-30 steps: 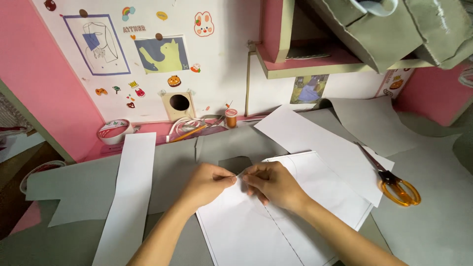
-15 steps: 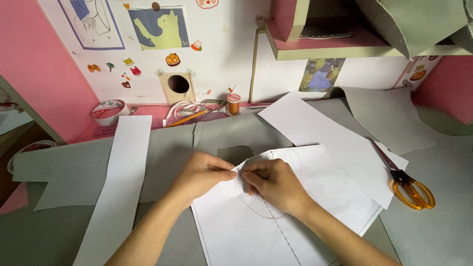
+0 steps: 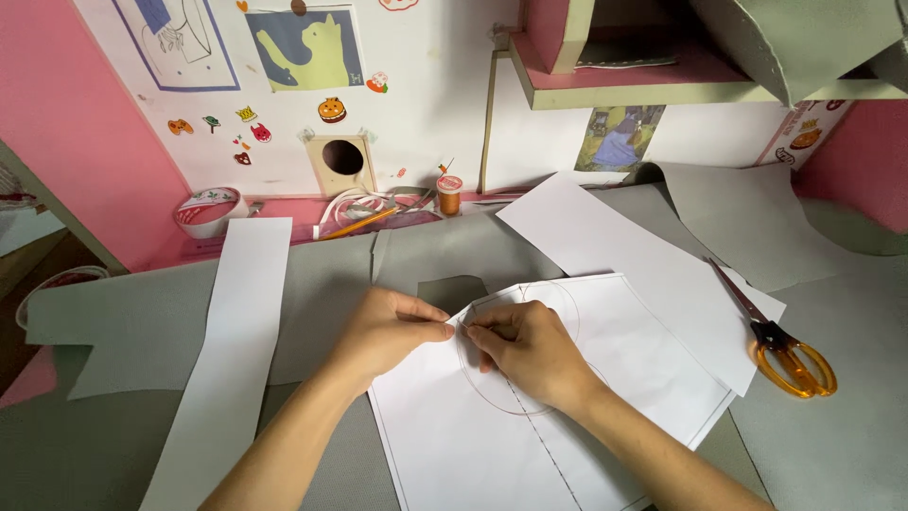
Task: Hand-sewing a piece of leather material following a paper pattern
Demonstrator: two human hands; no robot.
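Head view:
Left hand (image 3: 383,336): fingers pinched on the top edge of the white paper pattern sheet with a drawn circle (image 3: 605,378).
Right hand (image 3: 530,350): fingertips closed on the same edge, touching the left.
Sheet: centre, on grey fabric (image 3: 123,322).
Orange-handled scissors (image 3: 790,360): three o'clock, well apart.

We note a pink-painted wall (image 3: 90,142) at left w/ a white wall panel (image 3: 426,104) beside it, carrying animal stickers & drawings. A pink shelf w/ pale green edging (image 3: 624,90) hangs upper right. Light even, soft.
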